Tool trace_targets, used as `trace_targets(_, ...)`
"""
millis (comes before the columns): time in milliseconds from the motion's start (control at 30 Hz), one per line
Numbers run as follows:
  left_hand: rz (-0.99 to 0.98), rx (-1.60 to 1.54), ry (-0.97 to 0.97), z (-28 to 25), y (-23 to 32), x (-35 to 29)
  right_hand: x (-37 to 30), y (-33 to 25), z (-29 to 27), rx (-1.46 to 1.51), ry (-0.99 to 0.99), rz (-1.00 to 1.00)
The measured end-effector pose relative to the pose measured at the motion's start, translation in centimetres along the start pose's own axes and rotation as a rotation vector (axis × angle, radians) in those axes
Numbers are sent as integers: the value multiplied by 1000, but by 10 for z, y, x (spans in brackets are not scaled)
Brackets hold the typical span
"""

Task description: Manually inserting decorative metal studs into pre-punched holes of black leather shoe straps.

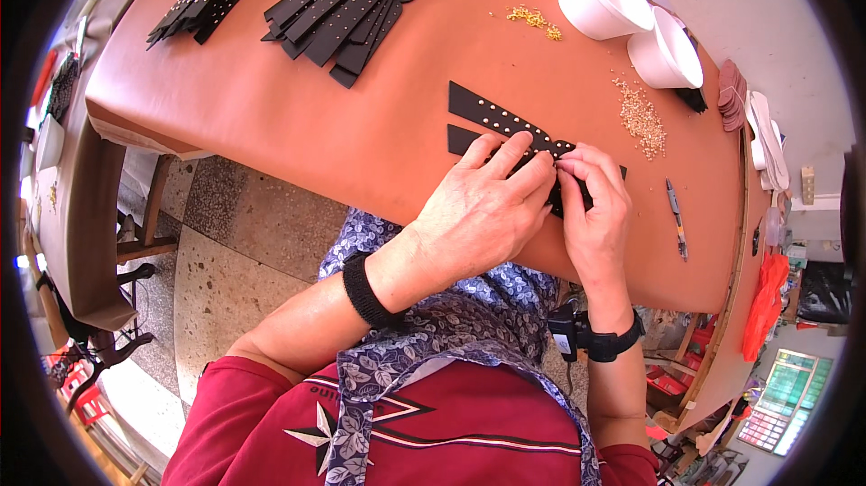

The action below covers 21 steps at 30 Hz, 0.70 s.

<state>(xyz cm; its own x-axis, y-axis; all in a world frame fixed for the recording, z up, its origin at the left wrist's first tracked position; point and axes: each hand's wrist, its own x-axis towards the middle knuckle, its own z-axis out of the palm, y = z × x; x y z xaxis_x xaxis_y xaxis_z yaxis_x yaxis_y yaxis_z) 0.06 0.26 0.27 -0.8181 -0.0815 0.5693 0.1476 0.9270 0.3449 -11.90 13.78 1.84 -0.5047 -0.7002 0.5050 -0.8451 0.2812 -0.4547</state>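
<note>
Currently: left hand [483, 211] flat, pressing down black studded leather strips [505, 125] near the table's [361, 125] front edge; right hand [591, 206] fingertips pinched together at the stud row. Step, judged: setting a stud. Next calls for fetching another from the loose pile [640, 116].

Worn on the head, looked steeply down over chest and forearms onto the near edge of the table [271, 116]. Sat close above the left hand [483, 211] and right hand [595, 215], both low in the middle of the frame. Reached the table's far edge at the top. Bent straight edges toward the dark round rim. Only one view, nothing shared.
</note>
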Motion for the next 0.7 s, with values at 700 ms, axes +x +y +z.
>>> trace_targets(700,1,-23,62,3,-1,-2,-5,-4,-9,26,-5,61)
